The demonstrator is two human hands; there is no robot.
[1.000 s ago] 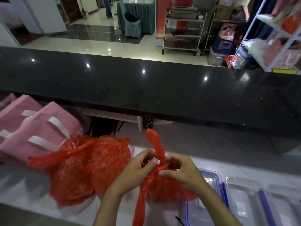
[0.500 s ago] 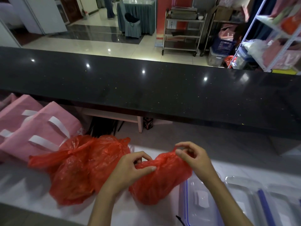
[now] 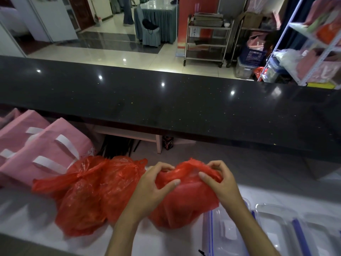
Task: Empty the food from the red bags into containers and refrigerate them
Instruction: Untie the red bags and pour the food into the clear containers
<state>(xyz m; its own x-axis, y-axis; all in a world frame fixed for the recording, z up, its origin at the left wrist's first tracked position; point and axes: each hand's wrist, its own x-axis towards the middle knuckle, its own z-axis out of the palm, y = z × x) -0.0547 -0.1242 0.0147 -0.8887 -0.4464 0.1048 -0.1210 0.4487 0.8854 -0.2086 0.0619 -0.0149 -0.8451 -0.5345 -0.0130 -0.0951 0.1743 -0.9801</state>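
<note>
On white counter (image 3: 27,228), right foreground: clear plastic containers (image 3: 273,226) with blue-trimmed lids lie in a row; contents not discernible through the glare. Red bag (image 3: 186,204), thin glossy film, bulging, sits just left of them, overlapping the nearest one's corner. Left hand (image 3: 155,183) and right hand (image 3: 219,183) each pinch the crumpled bag mouth, fingers curled into the film. Two more red bags (image 3: 96,193), wrinkled and knotted, rest beside it. Pink fabric totes (image 3: 36,150) with white straps stand farther left.
</note>
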